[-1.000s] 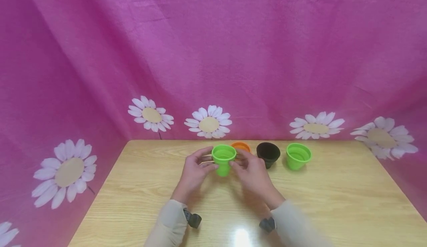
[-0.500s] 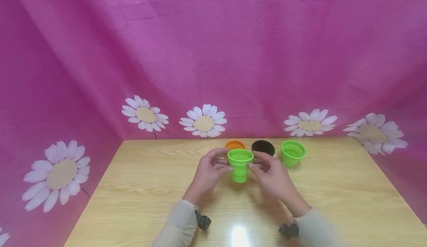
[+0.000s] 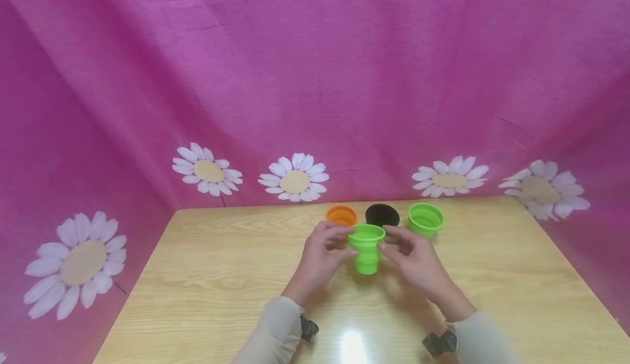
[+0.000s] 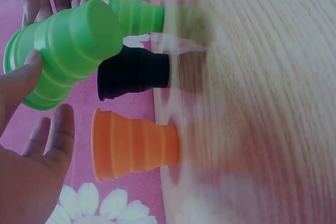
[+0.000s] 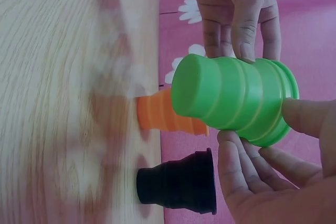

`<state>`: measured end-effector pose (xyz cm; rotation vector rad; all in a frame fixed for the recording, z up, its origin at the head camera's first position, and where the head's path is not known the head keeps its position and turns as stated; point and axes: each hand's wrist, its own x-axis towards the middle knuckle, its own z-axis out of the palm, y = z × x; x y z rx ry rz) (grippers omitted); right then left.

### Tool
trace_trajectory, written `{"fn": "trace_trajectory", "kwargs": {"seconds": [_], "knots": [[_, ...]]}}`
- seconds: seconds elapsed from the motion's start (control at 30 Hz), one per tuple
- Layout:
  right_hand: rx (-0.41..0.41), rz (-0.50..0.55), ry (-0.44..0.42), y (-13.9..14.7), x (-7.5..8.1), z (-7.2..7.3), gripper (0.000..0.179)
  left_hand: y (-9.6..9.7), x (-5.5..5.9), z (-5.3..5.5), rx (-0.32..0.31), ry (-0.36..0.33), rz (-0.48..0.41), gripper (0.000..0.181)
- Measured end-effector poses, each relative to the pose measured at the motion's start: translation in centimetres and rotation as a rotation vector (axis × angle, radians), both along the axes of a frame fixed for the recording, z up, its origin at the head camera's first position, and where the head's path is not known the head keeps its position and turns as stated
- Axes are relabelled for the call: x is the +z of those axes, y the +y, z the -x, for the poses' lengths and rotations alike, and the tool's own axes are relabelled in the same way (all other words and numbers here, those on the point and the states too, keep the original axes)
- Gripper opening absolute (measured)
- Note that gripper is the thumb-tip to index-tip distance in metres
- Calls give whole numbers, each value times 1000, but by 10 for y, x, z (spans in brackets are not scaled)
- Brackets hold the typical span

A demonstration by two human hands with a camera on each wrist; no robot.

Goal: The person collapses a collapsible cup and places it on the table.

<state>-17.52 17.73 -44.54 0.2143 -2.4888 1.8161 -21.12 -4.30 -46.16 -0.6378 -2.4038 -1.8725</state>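
Both hands hold a ribbed green cup [image 3: 367,254] between them, raised above the table with its mouth up. My left hand [image 3: 321,254] pinches its left side, the thumb on the front of the wall in the left wrist view. On the opposite side my right hand [image 3: 418,263] grips it, with the thumb [image 5: 304,116] near the rim and the fingers under the wall. Behind the held cup stand an orange cup [image 4: 134,145], a black cup [image 5: 178,182] and a second green cup [image 3: 426,219], all upright in a row.
The wooden table [image 3: 211,276] reaches back to a pink cloth [image 3: 315,80] printed with white daisies. The row of cups stands near the table's far edge. A light reflection shows at the front of the tabletop.
Both hands have carried the green cup to the right relative to the row, from in front of the orange cup to in front of the black one. The standing cups have stayed put.
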Motion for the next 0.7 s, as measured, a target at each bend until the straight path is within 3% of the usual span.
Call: {"fn": "trace_trajectory", "kwargs": {"seconds": [0.2,0.3,0.4,0.57,0.63,0.7], "knots": [[2,-6,4,3,-3,-1,50,0,5,-1,-32,132,100,33],[-5,-34,52,5,-5,-1,48,1,6,-2,-45,170,126,31],[-5,-120,202,7,-6,0,46,1,7,-3,-45,179,140,30],[35,-338,604,7,-7,4,47,1,7,-3,-42,169,145,30],[40,-392,709,8,-8,5,46,1,8,-3,-44,166,147,30],[41,-412,759,8,-9,7,44,1,8,-3,-48,159,145,31]]}}
